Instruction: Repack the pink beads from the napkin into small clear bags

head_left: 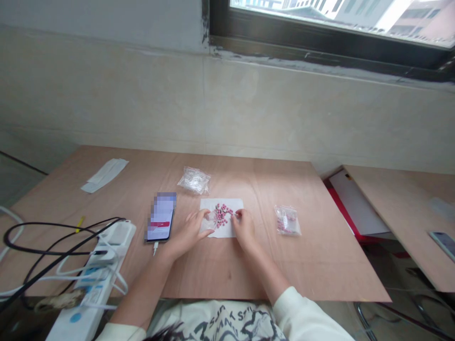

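Small pink and dark-red beads (222, 214) lie in a loose pile on a white sheet of paper (224, 232) on the wooden table. At the sheet's left side, my left hand (194, 228) has its thumb and fingers around a small clear plastic bag (209, 221), whose opening faces the beads. My right hand (244, 228) rests at the sheet's right edge, thumb and fingertips pinched together beside the pile. Whatever may be between those fingertips is too small to make out.
A crumpled clear plastic packet (195, 180) lies behind the sheet, and a bag of pinkish pieces (287, 220) to its right. Left are a charging phone (161, 218), a power strip (110, 253) with tangled cables, and a folded white mask-like item (104, 175). Another table (408, 189) stands right.
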Action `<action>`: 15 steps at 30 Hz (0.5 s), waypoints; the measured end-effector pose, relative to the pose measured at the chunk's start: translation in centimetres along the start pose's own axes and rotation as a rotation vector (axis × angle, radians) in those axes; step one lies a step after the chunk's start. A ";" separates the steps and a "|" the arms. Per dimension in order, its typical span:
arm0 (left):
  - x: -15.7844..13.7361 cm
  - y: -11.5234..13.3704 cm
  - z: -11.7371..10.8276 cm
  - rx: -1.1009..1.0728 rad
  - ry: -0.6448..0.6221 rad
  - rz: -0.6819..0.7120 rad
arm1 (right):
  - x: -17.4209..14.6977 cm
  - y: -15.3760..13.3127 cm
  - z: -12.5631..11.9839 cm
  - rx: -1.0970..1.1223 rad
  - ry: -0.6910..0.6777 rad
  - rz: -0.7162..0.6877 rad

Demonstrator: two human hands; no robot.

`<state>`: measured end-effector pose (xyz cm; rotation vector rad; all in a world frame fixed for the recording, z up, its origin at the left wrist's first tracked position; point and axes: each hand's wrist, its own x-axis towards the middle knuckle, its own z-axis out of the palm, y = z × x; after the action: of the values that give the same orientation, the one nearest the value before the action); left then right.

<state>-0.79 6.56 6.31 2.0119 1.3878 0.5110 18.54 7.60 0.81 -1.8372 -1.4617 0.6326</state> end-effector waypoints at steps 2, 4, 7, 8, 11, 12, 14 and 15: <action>-0.1 -0.2 0.2 0.007 0.001 0.006 | 0.2 -0.1 0.4 -0.082 -0.015 -0.048; -0.1 -0.4 0.3 0.018 0.002 0.022 | 0.4 0.0 0.6 -0.116 -0.019 -0.071; -0.1 -0.7 0.4 0.049 -0.009 0.043 | 0.5 0.0 0.6 -0.094 -0.011 -0.078; 0.0 -0.8 0.5 0.061 -0.014 0.046 | 0.5 0.0 0.5 -0.064 -0.008 -0.069; 0.5 -1.0 0.8 0.085 -0.022 0.053 | 0.1 -1.1 0.1 0.092 -0.030 -0.040; 0.6 -1.0 1.0 0.087 -0.022 0.058 | -0.2 -1.6 -0.1 0.146 -0.056 -0.053; 1.0 -1.0 1.5 0.086 -0.016 0.070 | -0.7 -2.9 -0.2 0.215 -0.134 -0.122; 1.1 -1.0 1.7 0.081 -0.014 0.074 | -0.9 -3.5 -0.2 0.232 -0.181 -0.161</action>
<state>0.02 7.40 4.41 2.1347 1.3494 0.4792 16.23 7.15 3.56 -1.4999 -1.5621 0.8666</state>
